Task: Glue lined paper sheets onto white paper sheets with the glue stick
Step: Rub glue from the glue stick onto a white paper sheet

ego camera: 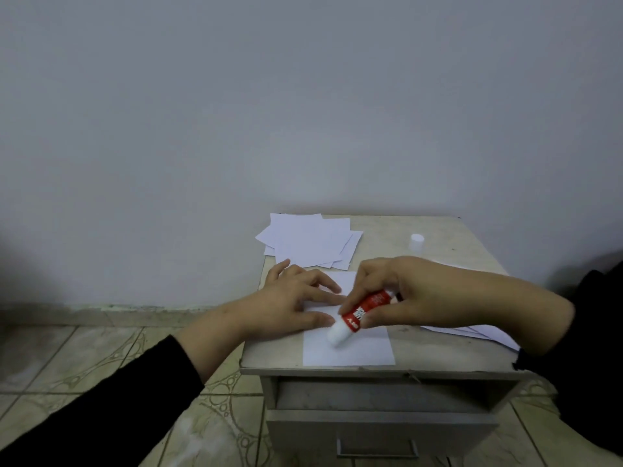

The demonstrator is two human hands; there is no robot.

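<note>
Glue stick point(362, 315) | right hand point(404, 294) pinches | tilted, tip down-left on sheet point(357, 352)

Right hand point(404, 294) grips the red glue stick point(362, 311), tip down on the white sheet point(357, 352). Left hand point(290, 298) presses the sheet flat, just left of the fingers point(350, 305). White cap point(416, 242) stands beyond them on the table point(438, 352).

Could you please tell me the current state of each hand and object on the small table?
glue stick: uncapped, tilted, tip down on the sheet
cap: off, standing alone on the table
white sheet: flat, held down at its left
left hand: fingers spread, pressing the sheet
right hand: grips the glue stick
paper pile: loosely fanned, at the back
drawer: slightly open
</note>
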